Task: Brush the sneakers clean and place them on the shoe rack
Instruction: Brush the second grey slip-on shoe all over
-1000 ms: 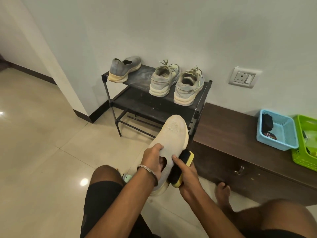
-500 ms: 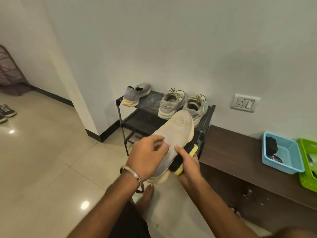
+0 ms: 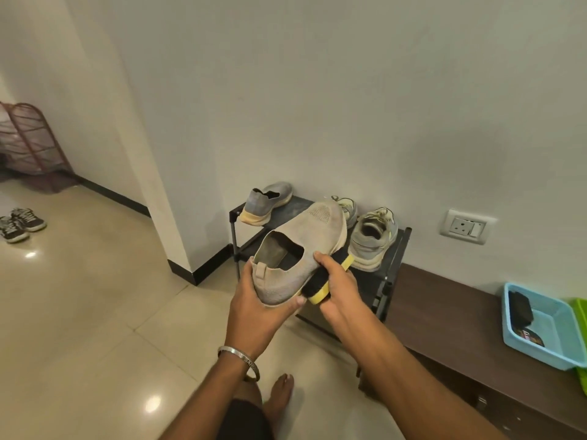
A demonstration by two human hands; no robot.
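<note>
My left hand [image 3: 254,303] grips the heel of a beige knit slip-on sneaker [image 3: 305,249], held in the air in front of the shoe rack with its toe pointing away. My right hand [image 3: 338,282] holds a black brush with a yellow back [image 3: 327,281] against the sneaker's right side. The black shoe rack [image 3: 394,258] stands against the wall. On its top shelf sit a matching grey slip-on [image 3: 265,201] at the left and a pair of grey laced sneakers [image 3: 373,238], one partly hidden behind the held shoe.
A dark wooden bench [image 3: 444,312] runs right of the rack, carrying a blue tray [image 3: 546,325] and a green basket [image 3: 581,315]. A wall socket [image 3: 467,225] is above it. Dark sneakers [image 3: 20,223] lie on the tiled floor far left. My bare foot [image 3: 279,398] is below.
The view has risen and the sneaker has lifted toward the rack. My left hand shifted from the shoe's top to under its heel, exposing the opening. The brush stays at its side.
</note>
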